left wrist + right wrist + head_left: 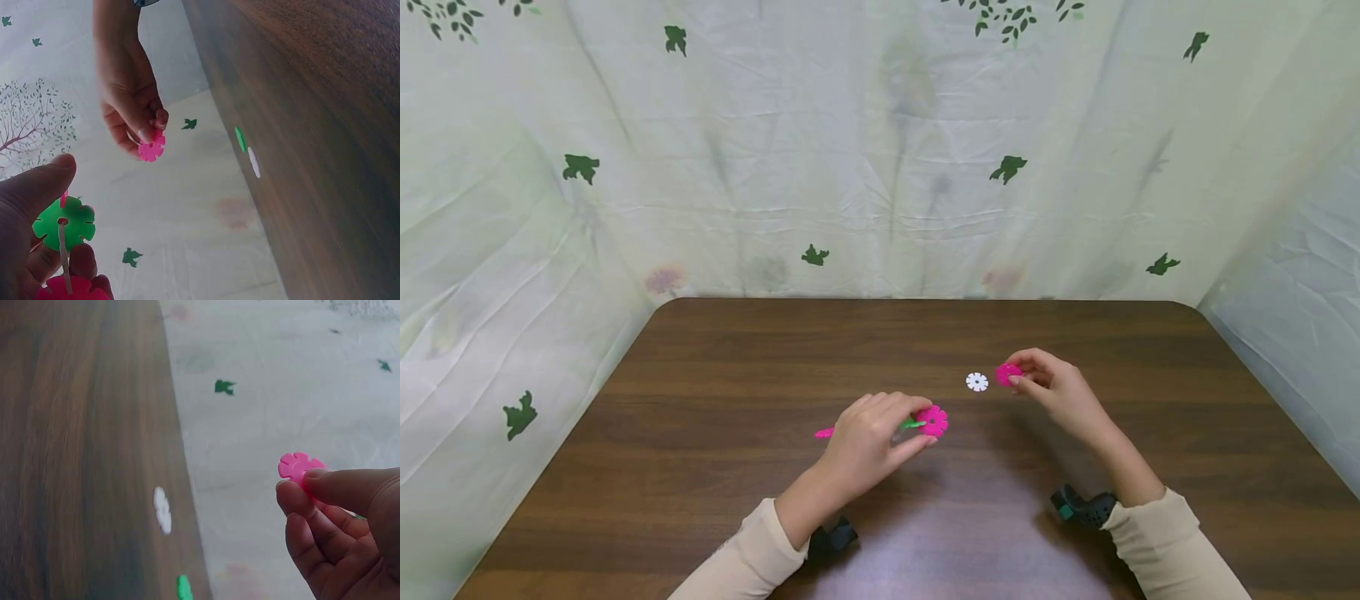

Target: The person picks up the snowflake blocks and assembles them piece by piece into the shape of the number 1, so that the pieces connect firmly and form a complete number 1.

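Observation:
My left hand [867, 435] holds a chain of interlocked notched plastic discs between thumb and fingers. In the left wrist view, a green disc [75, 222] of that chain faces the camera, with a thin white disc edge-on below it and a pink disc [70, 291] at the bottom. Another pink end sticks out left of the hand in the head view. Raised over the table, my right hand [1066, 398] pinches a single pink disc [300, 464] between thumb and fingertip. A white disc [977, 382] lies on the table just left of it.
Beside the white disc lies a green disc [184, 587], seen in both wrist views and hidden in the head view. The brown wooden table [737, 350] ends at a pale patterned curtain [850, 167]. Dark wrist cameras hang under both forearms.

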`<state>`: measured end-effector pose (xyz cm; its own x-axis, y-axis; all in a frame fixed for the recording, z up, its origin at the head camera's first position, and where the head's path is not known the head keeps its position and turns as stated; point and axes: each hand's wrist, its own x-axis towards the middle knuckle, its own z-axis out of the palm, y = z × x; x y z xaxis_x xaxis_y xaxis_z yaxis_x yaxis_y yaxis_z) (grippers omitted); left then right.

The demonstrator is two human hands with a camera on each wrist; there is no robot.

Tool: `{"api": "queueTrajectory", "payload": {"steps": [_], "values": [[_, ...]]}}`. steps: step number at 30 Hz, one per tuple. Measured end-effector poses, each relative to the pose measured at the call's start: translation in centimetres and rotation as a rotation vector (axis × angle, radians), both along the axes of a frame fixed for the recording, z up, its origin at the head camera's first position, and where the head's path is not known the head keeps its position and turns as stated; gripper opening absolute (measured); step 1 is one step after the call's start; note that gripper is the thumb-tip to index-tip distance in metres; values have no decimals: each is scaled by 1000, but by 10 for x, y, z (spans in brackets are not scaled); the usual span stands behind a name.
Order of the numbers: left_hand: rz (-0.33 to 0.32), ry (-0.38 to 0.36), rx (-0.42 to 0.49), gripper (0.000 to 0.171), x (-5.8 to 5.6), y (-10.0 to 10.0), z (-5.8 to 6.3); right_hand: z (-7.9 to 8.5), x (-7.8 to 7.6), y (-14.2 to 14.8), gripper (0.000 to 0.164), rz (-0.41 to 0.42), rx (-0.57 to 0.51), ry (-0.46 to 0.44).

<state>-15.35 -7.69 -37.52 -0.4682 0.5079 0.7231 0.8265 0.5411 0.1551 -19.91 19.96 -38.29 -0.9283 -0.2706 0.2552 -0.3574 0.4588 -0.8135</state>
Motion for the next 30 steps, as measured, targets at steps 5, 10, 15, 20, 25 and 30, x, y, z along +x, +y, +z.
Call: {"api": "queueTrajectory", "payload": {"steps": [5,10,15,20,25,30], "values": [[4,-17,-4,33,1,0,1,6,8,-8,19,33,-15,15],[2,-18,-2,33,1,0,1,10,13,-17,17,71,-16,59],[4,-38,-1,32,1,0,0,13,19,-26,14,114,-23,95],[5,-38,1,33,1,0,1,15,26,-32,13,174,-69,82],[5,-43,0,33,1,0,0,16,32,-37,12,218,-83,84],[5,-42,2,33,2,0,1,18,37,-43,12,262,-107,69]]}}
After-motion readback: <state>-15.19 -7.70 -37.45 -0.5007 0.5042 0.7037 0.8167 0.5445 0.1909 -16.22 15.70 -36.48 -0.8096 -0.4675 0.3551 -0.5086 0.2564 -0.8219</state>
